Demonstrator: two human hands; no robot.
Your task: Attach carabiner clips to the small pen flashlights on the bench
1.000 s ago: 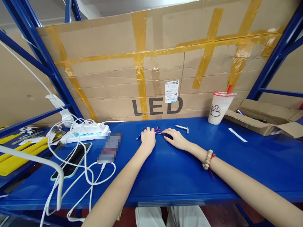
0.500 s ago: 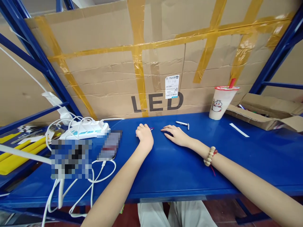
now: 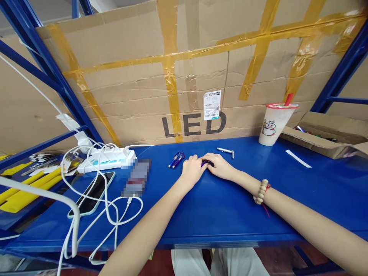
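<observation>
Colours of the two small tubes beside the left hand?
Left tube blue, right tube purple; best in the head view.

Beaded bracelet point(image 3: 261, 191), red cord point(image 3: 266, 210)

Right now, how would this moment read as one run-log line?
left grip: at purple item; right grip: over same item; hold: partly hidden; blue-and-purple pieces: beside left grip; silver tool: beyond right grip

A small dark-purple object point(image 3: 204, 163), mostly hidden, sits between the left hand point(image 3: 192, 169) and right hand point(image 3: 220, 166); a slim blue tube point(image 3: 172, 163) and purple tube point(image 3: 178, 162) lie slanted, side by side, nearby.
</observation>
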